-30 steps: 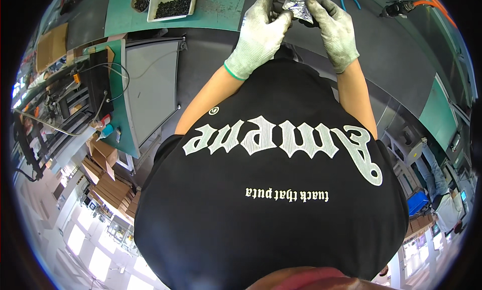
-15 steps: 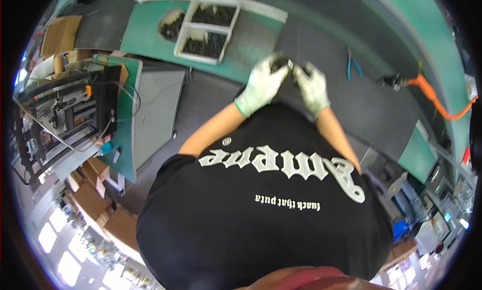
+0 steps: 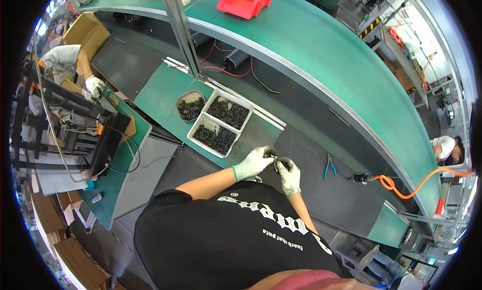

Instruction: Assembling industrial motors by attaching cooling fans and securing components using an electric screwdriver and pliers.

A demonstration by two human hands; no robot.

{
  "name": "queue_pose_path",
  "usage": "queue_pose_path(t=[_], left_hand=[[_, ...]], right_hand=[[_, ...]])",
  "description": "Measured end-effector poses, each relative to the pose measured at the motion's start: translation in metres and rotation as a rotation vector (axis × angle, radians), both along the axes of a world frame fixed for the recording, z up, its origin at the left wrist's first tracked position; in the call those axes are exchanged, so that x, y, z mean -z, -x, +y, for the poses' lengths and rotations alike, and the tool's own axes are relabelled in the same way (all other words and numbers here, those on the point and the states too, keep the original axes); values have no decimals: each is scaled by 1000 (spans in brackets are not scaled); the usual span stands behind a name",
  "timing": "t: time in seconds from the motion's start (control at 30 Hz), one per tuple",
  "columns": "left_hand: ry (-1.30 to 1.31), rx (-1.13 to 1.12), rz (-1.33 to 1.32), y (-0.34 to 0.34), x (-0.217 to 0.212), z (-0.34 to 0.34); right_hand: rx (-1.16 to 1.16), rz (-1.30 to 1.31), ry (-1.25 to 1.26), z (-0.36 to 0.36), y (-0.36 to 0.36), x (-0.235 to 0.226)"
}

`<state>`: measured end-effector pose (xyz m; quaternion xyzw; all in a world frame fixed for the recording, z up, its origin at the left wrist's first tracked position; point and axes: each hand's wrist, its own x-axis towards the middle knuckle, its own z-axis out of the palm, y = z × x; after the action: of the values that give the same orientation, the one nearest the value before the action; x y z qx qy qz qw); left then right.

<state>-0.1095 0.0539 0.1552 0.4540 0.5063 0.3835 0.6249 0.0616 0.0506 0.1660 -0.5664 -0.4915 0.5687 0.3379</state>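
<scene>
Pinching together, the gloved left hand [image 3: 253, 163] and right hand [image 3: 289, 174] are closed on a small dark part [image 3: 275, 160]. White trays [image 3: 219, 120] of dark pieces are seen at ten o'clock, blue pliers [image 3: 329, 166] at three.

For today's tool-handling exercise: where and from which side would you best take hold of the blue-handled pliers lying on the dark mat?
Probably grip the pliers by the two blue handles, closing the fingers across both, coming from above. They lie flat on the dark mat with the handles spread toward the person, the metal nose pointing away, and bare mat around them.
</scene>
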Motion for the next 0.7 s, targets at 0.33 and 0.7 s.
queue_pose_path(t=[0.33, 0.7], left_hand=[[-929, -870, 606, 171, -213, 177], [-1045, -641, 1200, 268, -221, 288]], right_hand=[[342, -13, 276, -23, -139, 170], [659, 119, 514, -60, -132, 174]])
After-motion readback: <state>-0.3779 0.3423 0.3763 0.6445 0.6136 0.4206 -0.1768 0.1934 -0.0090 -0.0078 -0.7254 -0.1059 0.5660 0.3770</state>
